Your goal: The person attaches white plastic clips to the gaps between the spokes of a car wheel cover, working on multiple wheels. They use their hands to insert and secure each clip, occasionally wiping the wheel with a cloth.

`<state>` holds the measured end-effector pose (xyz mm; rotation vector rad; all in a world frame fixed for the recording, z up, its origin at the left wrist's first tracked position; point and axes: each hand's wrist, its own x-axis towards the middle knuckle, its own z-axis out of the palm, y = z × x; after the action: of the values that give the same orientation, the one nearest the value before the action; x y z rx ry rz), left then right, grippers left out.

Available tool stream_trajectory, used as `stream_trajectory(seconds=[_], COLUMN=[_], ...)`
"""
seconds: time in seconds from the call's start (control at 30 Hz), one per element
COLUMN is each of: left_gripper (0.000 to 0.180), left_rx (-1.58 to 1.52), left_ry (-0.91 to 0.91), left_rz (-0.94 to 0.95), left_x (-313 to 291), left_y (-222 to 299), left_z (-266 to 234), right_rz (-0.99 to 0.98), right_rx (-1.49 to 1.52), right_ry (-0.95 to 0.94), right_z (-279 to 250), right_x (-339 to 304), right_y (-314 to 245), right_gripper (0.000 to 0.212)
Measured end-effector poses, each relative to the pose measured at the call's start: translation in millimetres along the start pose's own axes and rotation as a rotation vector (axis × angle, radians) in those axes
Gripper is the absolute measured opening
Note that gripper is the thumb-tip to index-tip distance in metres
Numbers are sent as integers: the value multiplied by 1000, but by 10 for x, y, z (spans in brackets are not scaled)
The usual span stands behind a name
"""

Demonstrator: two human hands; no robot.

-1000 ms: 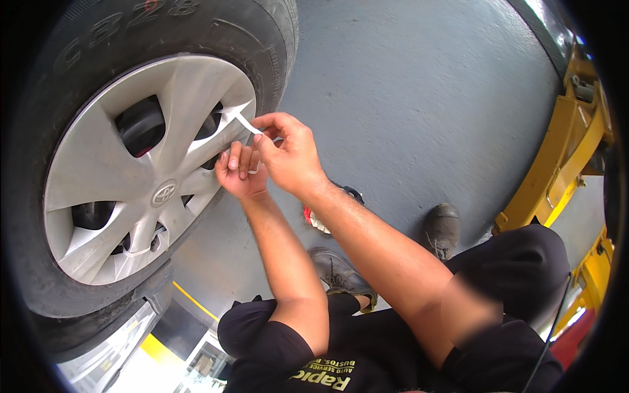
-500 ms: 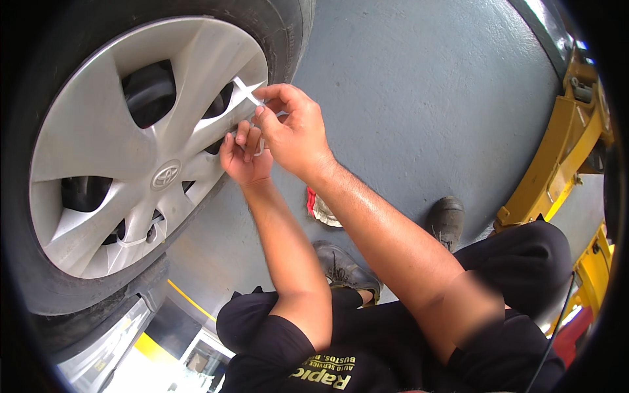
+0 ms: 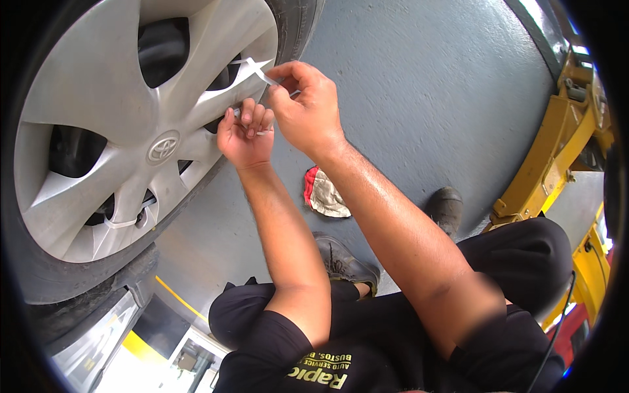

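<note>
- Nearest, lower edge of frame: black shirt (image 3: 393, 360); black-clad knee (image 3: 524, 262) bent at lower right. Both bare forearms run up toward the upper centre.
- Right hand (image 3: 308, 108), upper centre: thumb and forefinger pinching a narrow white strap (image 3: 257, 71); remaining fingers folded in.
- White strap: upper centre, just left of the right fingertips, crossing the outer part of the wheel cover beside a dark slot. Its run behind the cover is hidden.
- Left hand (image 3: 247, 141), just left of and below the right: palm side up, fingers curled, gripping a short white piece (image 3: 262, 133) that shows at the fingers. Cannot tell whether it belongs to the same strap.
- Silver wheel cover (image 3: 98, 92) fills upper left; broad spokes, dark openings, round emblem at the hub. Black tire (image 3: 298, 33) around it.
- Second white strap (image 3: 121, 224) wrapped round a lower spoke of the cover, left side of frame.
- Farther, on the grey floor (image 3: 406, 105): dark boot (image 3: 347, 262) at lower centre, another boot (image 3: 445, 209) right of centre, red-and-beige cloth (image 3: 327, 196) between the forearms.
- Yellow metal frame (image 3: 537, 164) along the right edge.
- Yellow floor line (image 3: 180, 298), lower left.
</note>
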<state>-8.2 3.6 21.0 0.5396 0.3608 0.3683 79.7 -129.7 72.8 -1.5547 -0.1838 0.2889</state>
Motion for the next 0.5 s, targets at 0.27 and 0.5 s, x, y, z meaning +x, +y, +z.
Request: stream_trajectory(seconds=[0.27, 0.5], left_gripper=[32, 24], left_rx=[28, 224], left_ry=[105, 408], left_rz=[12, 101], left_x=[-40, -33], left_y=[2, -89], left_z=[168, 228], right_rz=[-37, -40], right_rx=[-57, -134], right_ry=[83, 67], right_z=[-2, 65], right_x=[-92, -30], right_y=[-58, -114], right_gripper=[18, 22])
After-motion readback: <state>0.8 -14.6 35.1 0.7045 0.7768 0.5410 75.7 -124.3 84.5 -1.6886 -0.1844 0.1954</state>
